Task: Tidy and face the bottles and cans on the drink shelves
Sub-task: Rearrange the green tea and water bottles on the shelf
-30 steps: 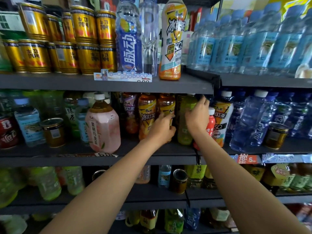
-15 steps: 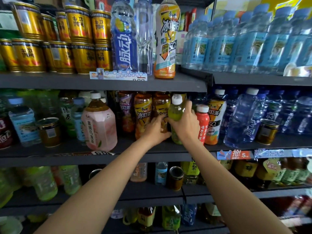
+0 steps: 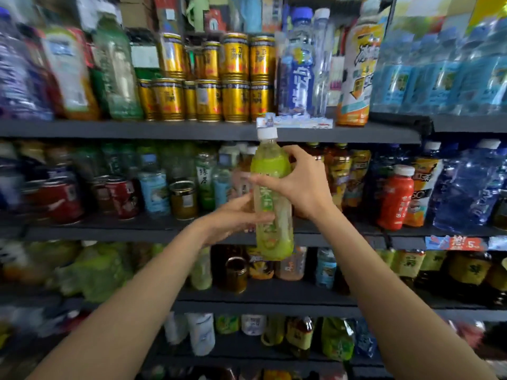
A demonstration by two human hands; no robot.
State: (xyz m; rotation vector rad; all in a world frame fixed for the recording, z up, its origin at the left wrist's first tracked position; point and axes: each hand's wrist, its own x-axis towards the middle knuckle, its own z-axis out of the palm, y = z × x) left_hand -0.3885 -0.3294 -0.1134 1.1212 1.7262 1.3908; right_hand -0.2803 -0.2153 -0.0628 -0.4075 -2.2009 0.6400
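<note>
Holding the green tea bottle (image 3: 271,198) upright in mid-air, out in front of the drink shelves (image 3: 208,130), clear of any shelf board. Our right hand (image 3: 301,185) grips its upper half, fingers curled round the shoulder, thumb across the front of the label. Our left hand (image 3: 233,218) has the lower half from the left side, fingers wrapping behind the bottle, thumb near the front. So both hands are clamped on the one bottle, right above left, nearly touching each other. White cap (image 3: 266,133) sits level with the front edge of the top shelf; bottle base hangs below the middle shelf edge. Behind it: stacked gold cans (image 3: 236,78) on the top shelf, a red bottle (image 3: 396,198) on the middle shelf off to our right, red cans (image 3: 120,198) to our left. Left edge of view is motion-blurred, labels unreadable there.
</note>
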